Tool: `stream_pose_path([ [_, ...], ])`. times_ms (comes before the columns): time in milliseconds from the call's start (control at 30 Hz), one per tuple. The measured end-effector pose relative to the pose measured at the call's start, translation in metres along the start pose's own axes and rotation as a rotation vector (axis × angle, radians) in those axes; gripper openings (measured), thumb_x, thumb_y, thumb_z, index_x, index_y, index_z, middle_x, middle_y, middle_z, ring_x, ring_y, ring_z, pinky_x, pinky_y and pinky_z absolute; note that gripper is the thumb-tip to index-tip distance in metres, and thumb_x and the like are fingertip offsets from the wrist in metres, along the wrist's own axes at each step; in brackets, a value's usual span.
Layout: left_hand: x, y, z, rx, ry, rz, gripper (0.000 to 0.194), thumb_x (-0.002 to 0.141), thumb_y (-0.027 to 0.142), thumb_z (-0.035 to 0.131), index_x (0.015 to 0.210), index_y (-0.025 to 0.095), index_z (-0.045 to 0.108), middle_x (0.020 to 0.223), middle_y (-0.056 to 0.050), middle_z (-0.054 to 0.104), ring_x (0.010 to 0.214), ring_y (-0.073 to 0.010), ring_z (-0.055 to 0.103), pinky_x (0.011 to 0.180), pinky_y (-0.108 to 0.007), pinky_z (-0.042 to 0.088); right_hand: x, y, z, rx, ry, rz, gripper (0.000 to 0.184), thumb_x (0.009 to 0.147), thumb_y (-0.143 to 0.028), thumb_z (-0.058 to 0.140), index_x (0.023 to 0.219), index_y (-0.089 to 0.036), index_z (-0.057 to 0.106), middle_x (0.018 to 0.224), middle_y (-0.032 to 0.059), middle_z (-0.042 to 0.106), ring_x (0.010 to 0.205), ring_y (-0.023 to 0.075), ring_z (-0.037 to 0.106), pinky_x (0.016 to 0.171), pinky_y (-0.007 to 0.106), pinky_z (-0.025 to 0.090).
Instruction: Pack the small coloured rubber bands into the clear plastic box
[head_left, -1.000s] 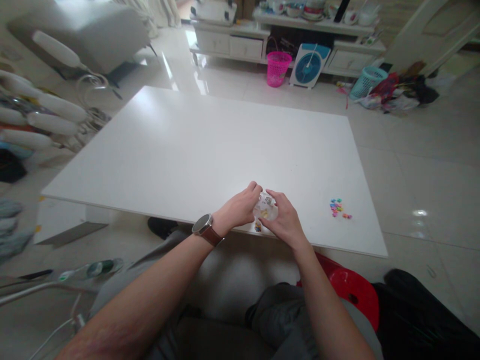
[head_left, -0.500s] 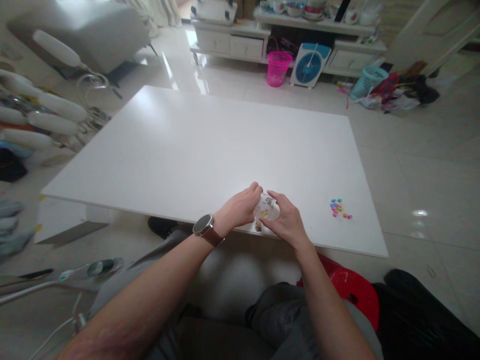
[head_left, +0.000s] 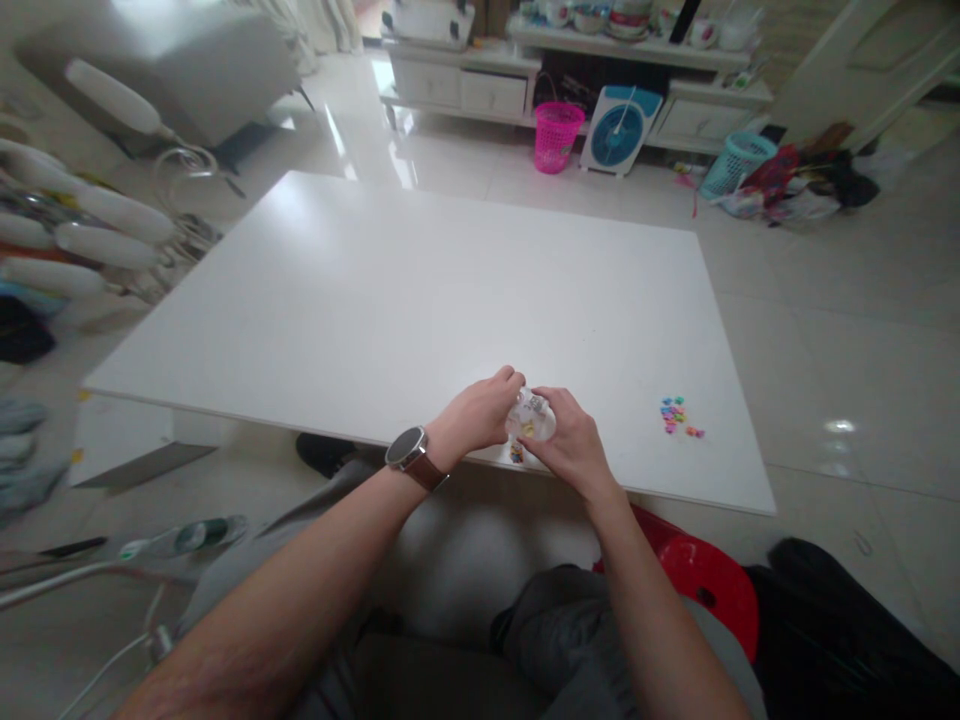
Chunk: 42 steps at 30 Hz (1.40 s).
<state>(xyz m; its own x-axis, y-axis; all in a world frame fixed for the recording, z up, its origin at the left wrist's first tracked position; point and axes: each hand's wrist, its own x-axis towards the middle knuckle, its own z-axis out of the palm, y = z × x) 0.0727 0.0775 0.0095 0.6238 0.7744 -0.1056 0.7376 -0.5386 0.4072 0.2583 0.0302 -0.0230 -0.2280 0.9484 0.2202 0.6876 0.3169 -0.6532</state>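
Between my two hands, just above the table's near edge, is a small clear plastic container [head_left: 538,424] with something yellowish inside. My left hand [head_left: 487,408], with a watch [head_left: 406,449] on its wrist, grips the container's left side, fingers bent over it. My right hand [head_left: 571,440] is curled around its right side, thumb toward me. Exactly what the container is cannot be made out. Right below it, at the table's edge, stands a tiny colourful figurine [head_left: 517,453], yellow and blue.
The white table [head_left: 420,300] stretches away in front of me. Several small bright pieces [head_left: 675,415] lie scattered on its right part. A red stool [head_left: 705,580] stands below at the right. Beyond the table are a pink basket [head_left: 556,140] and a blue fan [head_left: 619,135].
My right hand has shifted slightly, and the clear container has moved a little left and turned somewhat. My left hand stays nearly in place. The figurine and bright pieces have not moved.
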Motion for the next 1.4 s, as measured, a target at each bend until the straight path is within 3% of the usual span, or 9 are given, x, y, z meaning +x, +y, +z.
stream_pose_path([
  [300, 0.0, 0.001, 0.002, -0.014, -0.016, -0.024, 0.037, 0.077, 0.004, 0.061, 0.108, 0.019, 0.048, 0.116, -0.011, 0.057, 0.094, -0.0225, 0.065, 0.077, -0.034, 0.055, 0.0, 0.006, 0.001, 0.022, -0.009, 0.009, 0.057, 0.074, -0.024, 0.076, 0.128, -0.025, 0.055, 0.119, 0.0089, 0.065, 0.108, 0.0297, 0.065, 0.092, 0.044, 0.055],
  [1100, 0.0, 0.003, 0.004, -0.039, -0.022, -0.032, 0.037, 0.078, 0.003, 0.059, 0.108, 0.019, 0.047, 0.115, -0.01, 0.057, 0.097, -0.0228, 0.065, 0.081, -0.035, 0.055, 0.0, 0.007, 0.001, 0.055, -0.016, 0.023, 0.053, 0.074, -0.024, 0.074, 0.124, -0.025, 0.056, 0.115, 0.0082, 0.062, 0.103, 0.029, 0.065, 0.091, 0.044, 0.056],
  [1400, 0.001, -0.001, 0.011, -0.027, -0.028, -0.046, 0.038, 0.08, 0.007, 0.061, 0.114, 0.019, 0.047, 0.117, -0.012, 0.057, 0.098, -0.0247, 0.067, 0.081, -0.036, 0.056, 0.001, 0.001, 0.003, 0.075, -0.034, 0.003, 0.054, 0.077, -0.017, 0.067, 0.129, -0.025, 0.053, 0.121, 0.0089, 0.061, 0.112, 0.0279, 0.062, 0.098, 0.045, 0.053],
])
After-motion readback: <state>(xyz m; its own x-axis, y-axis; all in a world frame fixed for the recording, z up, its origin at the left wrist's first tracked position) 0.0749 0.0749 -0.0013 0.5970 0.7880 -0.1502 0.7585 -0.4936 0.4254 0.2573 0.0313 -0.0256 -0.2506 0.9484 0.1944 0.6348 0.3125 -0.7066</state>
